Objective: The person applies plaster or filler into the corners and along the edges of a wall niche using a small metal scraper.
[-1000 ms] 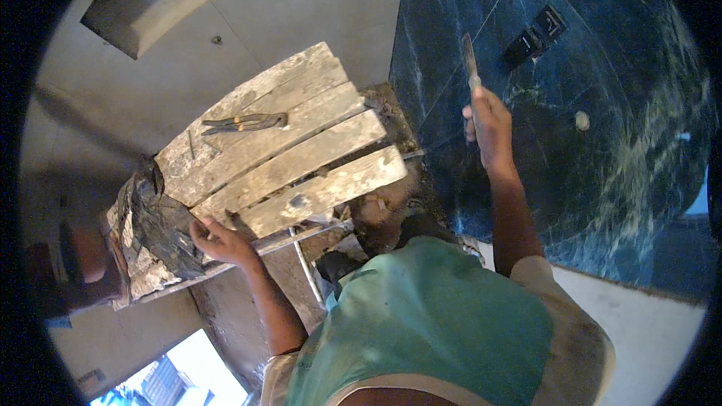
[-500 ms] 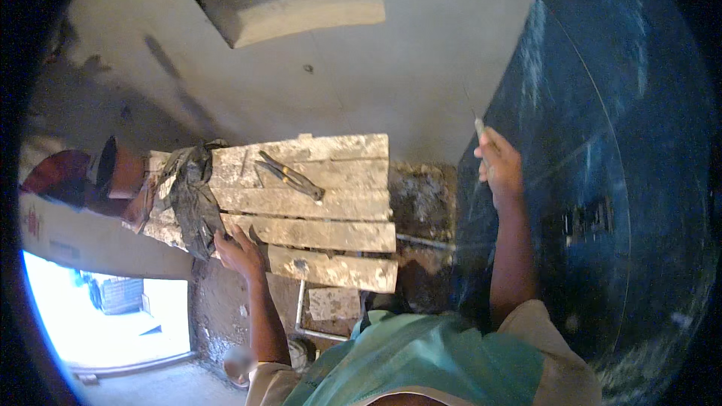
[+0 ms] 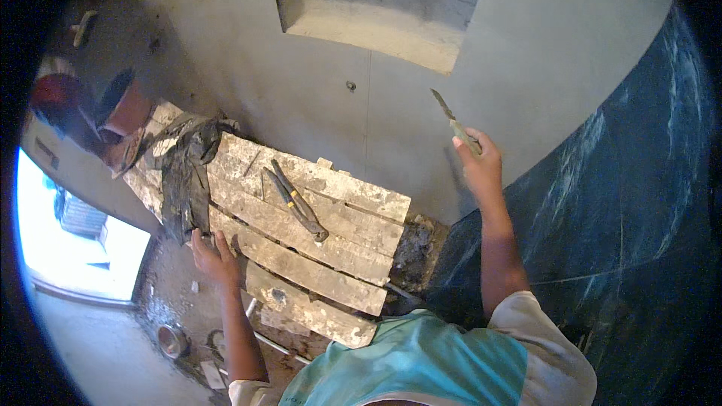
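My right hand (image 3: 481, 162) is closed round the pale handle of a knife (image 3: 442, 105). Its narrow dark blade points up and left, in front of the grey wall. My left hand (image 3: 214, 256) has its thumb and fingers apart at the near side of a plank platform (image 3: 316, 252). Close to those fingertips hangs the lower end of a crumpled dark cloth (image 3: 186, 195); whether they touch is unclear. Black pincers (image 3: 298, 204) with yellow bands lie on the planks, next to a thin metal rod (image 3: 251, 164).
Beyond the planks rises a grey wall (image 3: 331, 105) with a recess (image 3: 376, 26). A dark green marbled panel (image 3: 571, 180) stands to the right. Reddish tubs (image 3: 128, 109) are at the far left, above a bright opening (image 3: 83, 248). A small round container (image 3: 171, 340) sits lower left.
The view has turned, so the planks slant and the wall recess sits further right. My right hand with the knife is now in front of the grey wall, left of the panel.
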The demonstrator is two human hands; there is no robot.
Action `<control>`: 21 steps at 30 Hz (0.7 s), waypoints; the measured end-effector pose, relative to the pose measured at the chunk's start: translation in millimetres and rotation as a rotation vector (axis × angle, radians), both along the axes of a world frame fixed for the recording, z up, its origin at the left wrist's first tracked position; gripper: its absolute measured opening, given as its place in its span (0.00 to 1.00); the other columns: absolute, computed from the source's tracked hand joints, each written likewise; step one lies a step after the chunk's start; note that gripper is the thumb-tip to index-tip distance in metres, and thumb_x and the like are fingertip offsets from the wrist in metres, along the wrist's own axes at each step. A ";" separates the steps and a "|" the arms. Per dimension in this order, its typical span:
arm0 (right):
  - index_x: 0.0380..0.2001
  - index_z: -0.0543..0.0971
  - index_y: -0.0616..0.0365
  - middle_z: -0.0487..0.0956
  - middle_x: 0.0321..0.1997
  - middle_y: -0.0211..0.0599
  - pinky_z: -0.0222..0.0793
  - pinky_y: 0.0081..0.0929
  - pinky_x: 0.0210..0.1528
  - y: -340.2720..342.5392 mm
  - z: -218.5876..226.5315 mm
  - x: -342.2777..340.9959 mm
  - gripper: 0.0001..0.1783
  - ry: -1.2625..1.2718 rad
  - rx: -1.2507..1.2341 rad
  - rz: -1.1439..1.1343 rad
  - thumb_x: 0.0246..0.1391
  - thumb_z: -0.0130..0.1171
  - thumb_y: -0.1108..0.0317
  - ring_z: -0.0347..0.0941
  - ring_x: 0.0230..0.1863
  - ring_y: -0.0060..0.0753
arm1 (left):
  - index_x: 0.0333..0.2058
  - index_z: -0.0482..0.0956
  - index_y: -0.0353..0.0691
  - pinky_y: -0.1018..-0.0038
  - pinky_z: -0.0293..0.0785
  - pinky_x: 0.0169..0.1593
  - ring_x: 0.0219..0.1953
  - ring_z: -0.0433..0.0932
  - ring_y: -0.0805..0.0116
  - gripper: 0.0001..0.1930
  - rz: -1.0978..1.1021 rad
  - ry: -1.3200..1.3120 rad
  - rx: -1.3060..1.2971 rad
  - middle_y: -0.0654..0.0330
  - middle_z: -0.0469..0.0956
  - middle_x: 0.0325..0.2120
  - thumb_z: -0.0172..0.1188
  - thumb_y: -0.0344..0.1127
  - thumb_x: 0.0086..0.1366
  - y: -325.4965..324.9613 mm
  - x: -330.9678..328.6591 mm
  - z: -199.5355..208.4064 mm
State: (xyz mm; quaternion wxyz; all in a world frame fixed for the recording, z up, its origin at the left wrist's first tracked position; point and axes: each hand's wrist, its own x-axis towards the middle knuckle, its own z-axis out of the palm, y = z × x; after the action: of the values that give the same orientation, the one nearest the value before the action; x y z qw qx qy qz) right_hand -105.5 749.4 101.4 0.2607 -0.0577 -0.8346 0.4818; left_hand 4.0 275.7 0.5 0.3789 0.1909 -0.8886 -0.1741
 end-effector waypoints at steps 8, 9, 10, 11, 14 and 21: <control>0.39 0.75 0.62 0.77 0.35 0.50 0.67 0.37 0.41 -12.8 2.0 -51.0 0.24 -0.073 0.275 0.047 0.45 0.59 0.54 0.74 0.38 0.48 | 0.50 0.64 0.32 0.57 0.56 0.55 0.54 0.62 0.47 0.27 0.069 -0.041 -0.036 0.44 0.64 0.51 0.51 0.49 0.60 -2.5 -3.7 -6.2; 0.39 0.75 0.62 0.77 0.36 0.51 0.67 0.38 0.41 -14.3 5.3 -57.6 0.24 -0.068 0.318 0.060 0.45 0.58 0.53 0.73 0.39 0.50 | 0.50 0.64 0.32 0.57 0.56 0.55 0.54 0.62 0.47 0.27 0.085 -0.044 -0.027 0.44 0.64 0.51 0.51 0.49 0.60 -3.9 -3.6 -6.5; 0.39 0.74 0.62 0.76 0.37 0.52 0.67 0.40 0.41 -14.2 9.8 -64.7 0.24 -0.063 0.362 0.073 0.45 0.58 0.53 0.73 0.40 0.52 | 0.50 0.64 0.33 0.57 0.55 0.56 0.54 0.62 0.47 0.28 0.100 -0.047 -0.018 0.44 0.64 0.51 0.51 0.49 0.60 -2.3 -4.1 -6.6; 0.39 0.74 0.62 0.76 0.37 0.52 0.67 0.40 0.41 -13.2 18.4 -71.7 0.24 -0.083 0.409 0.058 0.46 0.57 0.53 0.73 0.40 0.53 | 0.50 0.64 0.33 0.58 0.55 0.56 0.54 0.62 0.47 0.27 0.124 -0.068 0.010 0.44 0.64 0.51 0.51 0.49 0.60 2.2 -6.0 -6.3; 0.38 0.73 0.63 0.76 0.37 0.53 0.67 0.42 0.41 -17.6 35.3 -96.9 0.23 -0.127 0.508 0.041 0.47 0.56 0.54 0.72 0.40 0.55 | 0.51 0.64 0.33 0.58 0.55 0.56 0.54 0.62 0.47 0.27 0.160 -0.085 -0.018 0.44 0.64 0.51 0.50 0.49 0.60 -2.8 -1.0 -10.0; 0.39 0.72 0.60 0.76 0.33 0.53 0.67 0.45 0.38 -7.9 32.4 -183.5 0.20 -0.121 0.601 0.037 0.48 0.55 0.56 0.73 0.38 0.54 | 0.51 0.63 0.31 0.58 0.55 0.56 0.54 0.62 0.47 0.27 0.239 -0.173 -0.024 0.43 0.64 0.51 0.49 0.48 0.61 3.4 -5.9 -2.5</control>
State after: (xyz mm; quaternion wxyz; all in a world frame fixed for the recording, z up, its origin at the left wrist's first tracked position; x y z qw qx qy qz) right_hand -289.0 741.5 133.9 0.2071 0.0089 -0.9546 0.2140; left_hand -2.0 279.0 -2.0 0.3209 0.3052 -0.8910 -0.1002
